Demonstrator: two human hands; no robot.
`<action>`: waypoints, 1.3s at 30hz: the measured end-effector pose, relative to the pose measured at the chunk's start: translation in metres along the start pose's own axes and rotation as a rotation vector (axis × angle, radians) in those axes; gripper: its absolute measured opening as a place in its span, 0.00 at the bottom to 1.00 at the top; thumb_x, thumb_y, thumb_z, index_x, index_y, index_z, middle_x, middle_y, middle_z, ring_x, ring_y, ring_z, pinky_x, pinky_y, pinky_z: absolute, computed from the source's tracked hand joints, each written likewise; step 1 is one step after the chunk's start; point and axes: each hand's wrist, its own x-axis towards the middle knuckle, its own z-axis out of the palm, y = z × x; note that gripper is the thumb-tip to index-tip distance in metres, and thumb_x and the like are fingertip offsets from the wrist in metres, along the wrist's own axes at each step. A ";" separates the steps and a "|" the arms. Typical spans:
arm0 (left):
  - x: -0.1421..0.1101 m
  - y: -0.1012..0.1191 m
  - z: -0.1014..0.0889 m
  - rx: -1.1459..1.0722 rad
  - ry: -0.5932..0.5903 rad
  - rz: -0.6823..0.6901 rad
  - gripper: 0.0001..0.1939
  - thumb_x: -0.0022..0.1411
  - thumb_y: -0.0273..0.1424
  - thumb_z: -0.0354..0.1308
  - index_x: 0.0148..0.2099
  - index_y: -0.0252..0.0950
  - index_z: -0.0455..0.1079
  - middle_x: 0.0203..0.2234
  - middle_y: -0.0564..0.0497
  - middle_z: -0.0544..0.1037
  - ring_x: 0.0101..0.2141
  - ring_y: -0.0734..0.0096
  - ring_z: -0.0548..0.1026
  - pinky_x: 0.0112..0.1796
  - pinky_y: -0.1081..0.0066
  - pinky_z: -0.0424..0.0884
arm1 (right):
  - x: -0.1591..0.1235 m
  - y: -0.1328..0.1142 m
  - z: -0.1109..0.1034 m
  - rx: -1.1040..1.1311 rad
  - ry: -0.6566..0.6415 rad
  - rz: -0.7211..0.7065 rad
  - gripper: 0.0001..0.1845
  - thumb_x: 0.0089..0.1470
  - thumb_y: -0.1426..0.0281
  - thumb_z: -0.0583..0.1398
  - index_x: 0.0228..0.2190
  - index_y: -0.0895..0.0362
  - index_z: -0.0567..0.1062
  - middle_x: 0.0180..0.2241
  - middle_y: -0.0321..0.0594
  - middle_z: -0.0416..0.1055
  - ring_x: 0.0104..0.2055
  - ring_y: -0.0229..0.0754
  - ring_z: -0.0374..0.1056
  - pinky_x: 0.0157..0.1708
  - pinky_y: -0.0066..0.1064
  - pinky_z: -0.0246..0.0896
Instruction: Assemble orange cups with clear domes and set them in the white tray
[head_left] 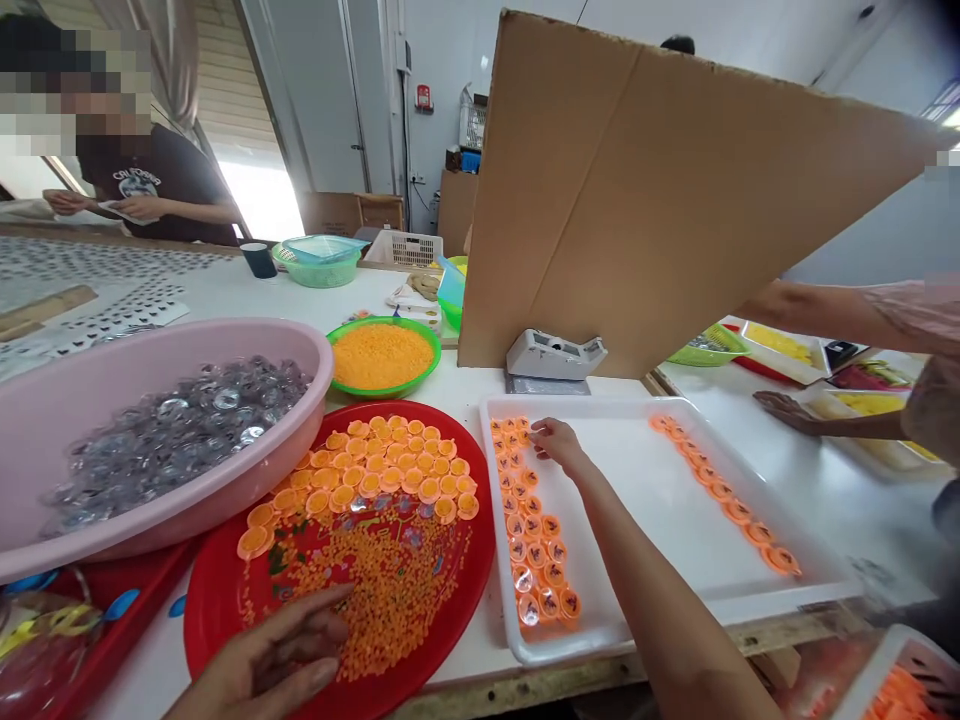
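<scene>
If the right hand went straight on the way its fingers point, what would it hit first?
Probably the orange discs in the far left corner of the white tray; whether the right hand touches one is unclear.

Round tray (442, 640) w/ discs (390, 468) + beads (382, 580), L of rect. tray (637, 500), R of basin (150, 350).

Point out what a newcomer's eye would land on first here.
Probably the big brown cardboard sheet, leaning up behind the white tray. Next, the vivid red tray at front left, bearing orange discs and scattered orange bits, with the left hand over its near side. Beside it, the pink basin heaped with shiny clear pieces.
</scene>
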 end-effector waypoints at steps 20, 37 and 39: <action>0.079 0.021 0.060 0.101 -0.023 0.110 0.14 0.51 0.30 0.59 0.41 0.35 0.75 0.31 0.49 0.79 0.35 0.62 0.76 0.39 0.66 0.71 | 0.004 0.007 0.007 -0.150 0.151 -0.095 0.06 0.51 0.70 0.63 0.31 0.57 0.71 0.21 0.32 0.70 0.20 0.34 0.66 0.22 0.24 0.62; 0.100 0.036 0.093 0.457 0.208 0.406 0.18 0.47 0.14 0.52 0.40 0.36 0.68 0.38 0.47 0.73 0.41 0.62 0.71 0.42 0.64 0.68 | -0.119 -0.037 0.102 -0.297 -0.301 -0.692 0.06 0.48 0.74 0.55 0.25 0.52 0.70 0.26 0.38 0.72 0.28 0.45 0.68 0.29 0.35 0.62; 0.086 0.027 0.086 0.335 0.229 0.424 0.18 0.48 0.16 0.53 0.41 0.38 0.67 0.38 0.49 0.74 0.40 0.64 0.72 0.40 0.66 0.69 | -0.131 -0.029 0.119 -0.221 -0.364 -0.659 0.03 0.46 0.72 0.57 0.25 0.52 0.69 0.24 0.37 0.72 0.27 0.45 0.67 0.27 0.35 0.61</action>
